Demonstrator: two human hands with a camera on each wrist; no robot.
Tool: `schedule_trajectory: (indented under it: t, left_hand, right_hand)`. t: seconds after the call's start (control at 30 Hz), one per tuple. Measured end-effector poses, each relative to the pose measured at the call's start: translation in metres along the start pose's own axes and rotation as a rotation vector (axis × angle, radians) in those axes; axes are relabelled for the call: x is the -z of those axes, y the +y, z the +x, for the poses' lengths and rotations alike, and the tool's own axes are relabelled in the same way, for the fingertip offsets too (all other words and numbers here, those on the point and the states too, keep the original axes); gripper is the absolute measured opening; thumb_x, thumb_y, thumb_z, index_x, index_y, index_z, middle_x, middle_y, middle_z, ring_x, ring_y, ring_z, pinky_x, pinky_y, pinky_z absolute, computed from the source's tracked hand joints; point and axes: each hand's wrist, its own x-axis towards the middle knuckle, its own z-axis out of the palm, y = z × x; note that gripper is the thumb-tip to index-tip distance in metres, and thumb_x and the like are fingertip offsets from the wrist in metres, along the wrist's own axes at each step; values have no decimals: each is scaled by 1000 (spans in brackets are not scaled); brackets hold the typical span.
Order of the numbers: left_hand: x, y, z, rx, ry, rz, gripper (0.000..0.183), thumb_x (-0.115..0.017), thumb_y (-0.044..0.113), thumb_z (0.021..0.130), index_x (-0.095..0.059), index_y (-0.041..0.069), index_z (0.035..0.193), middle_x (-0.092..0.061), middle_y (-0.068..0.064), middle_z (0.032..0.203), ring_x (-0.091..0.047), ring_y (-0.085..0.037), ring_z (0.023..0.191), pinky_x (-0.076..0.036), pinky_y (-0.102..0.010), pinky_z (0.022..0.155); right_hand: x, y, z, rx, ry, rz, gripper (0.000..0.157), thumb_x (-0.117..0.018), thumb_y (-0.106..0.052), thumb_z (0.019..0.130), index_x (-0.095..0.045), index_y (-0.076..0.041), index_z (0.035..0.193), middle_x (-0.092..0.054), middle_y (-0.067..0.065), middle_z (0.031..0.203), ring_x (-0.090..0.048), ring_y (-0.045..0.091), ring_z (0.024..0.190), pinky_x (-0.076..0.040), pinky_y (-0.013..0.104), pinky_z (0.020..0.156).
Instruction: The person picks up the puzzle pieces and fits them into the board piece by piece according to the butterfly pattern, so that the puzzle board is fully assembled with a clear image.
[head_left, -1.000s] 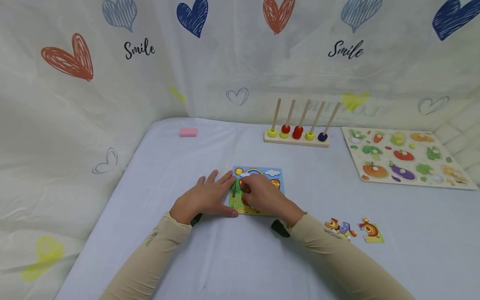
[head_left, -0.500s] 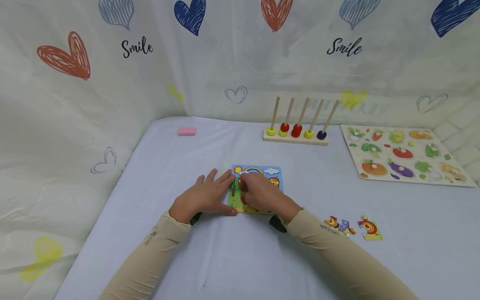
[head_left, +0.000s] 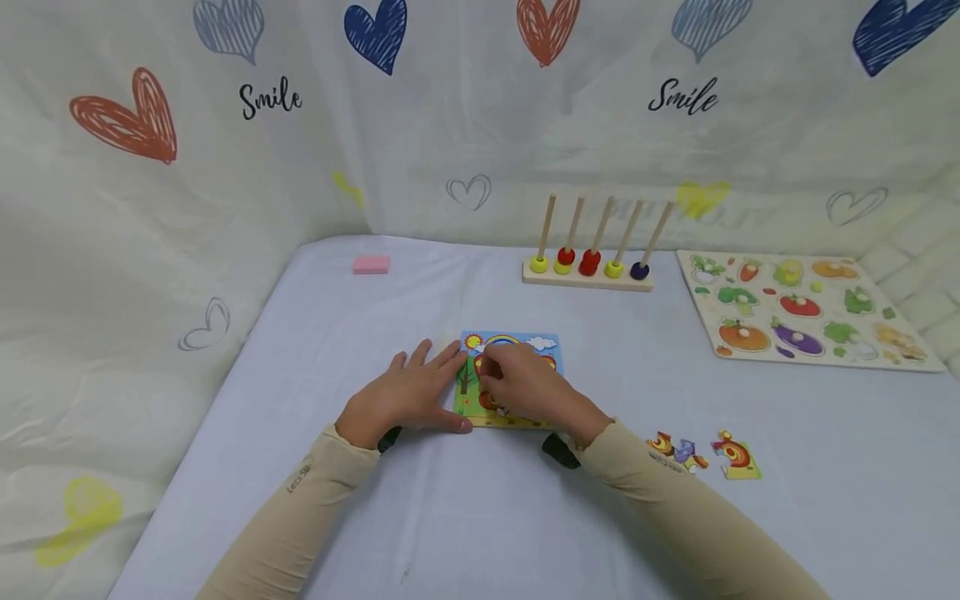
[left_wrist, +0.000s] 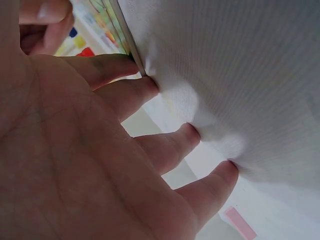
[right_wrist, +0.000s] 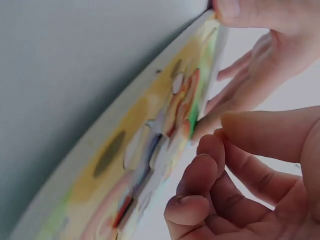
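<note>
Left hand [head_left: 408,398] lies flat on the table [head_left: 450,517], fingers straight and spread, fingertips against the left edge of the jigsaw board [head_left: 510,379]; thumb runs along the board's near left corner; the left wrist view shows the same, fingers [left_wrist: 150,90] pressed down on the white cloth with the board edge [left_wrist: 122,35] touching the index finger; right hand [head_left: 528,392] sits on top of the board, fingers curled down over the picture (what exactly they pinch is hidden from the head view); in the right wrist view the curled fingers [right_wrist: 210,170] hover just at a raised puzzle piece [right_wrist: 180,107] on the board [right_wrist: 100,180], so whether they grip it I cannot tell; the board lies flat near the middle of the table, sun, rainbow and cloud visible along its far edge; two loose jigsaw pieces [head_left: 708,454] lie to the right of the right sleeve [head_left: 675,508], near each other; far side of the table: a wooden peg rack with coloured beads [head_left: 588,267], a vegetable peg puzzle [head_left: 802,308] at far right, a pink block [head_left: 371,264] at far left; heart-print cloth [head_left: 187,167] with "Smile" hangs behind.
</note>
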Motion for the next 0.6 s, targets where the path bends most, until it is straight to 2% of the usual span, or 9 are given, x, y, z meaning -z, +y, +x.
schedule_trajectory:
  t: [0.17,0.33,0.6]
  left_hand:
    - [-1,0,2,1,8,10,106,-79,58,93,-25,11,172,-14,-6,179,-8,-49,161,-15,-71,123]
    - [-3,0,4,1,7,19,108,-79,59,93,-24,11,172,-14,-6,179,-8,-49,161,-15,-70,123]
    - [-3,0,4,-3,10,24,109,-80,59,92,-24,10,171,-14,-7,179,-8,-50,161,-15,-71,123]
  right_hand:
    - [8,2,-14,16,72,72,6,-70,-8,103,-68,-6,98,-65,-1,86,-60,17,80,-54,33,71]
    - [21,6,-32,46,142,121,4,-70,-8,103,-72,-4,104,-67,1,94,-61,20,88,-55,37,78]
    - [36,18,-56,-2,200,135,10,-71,-10,103,-73,-4,111,-69,2,102,-62,22,96,-54,40,81]
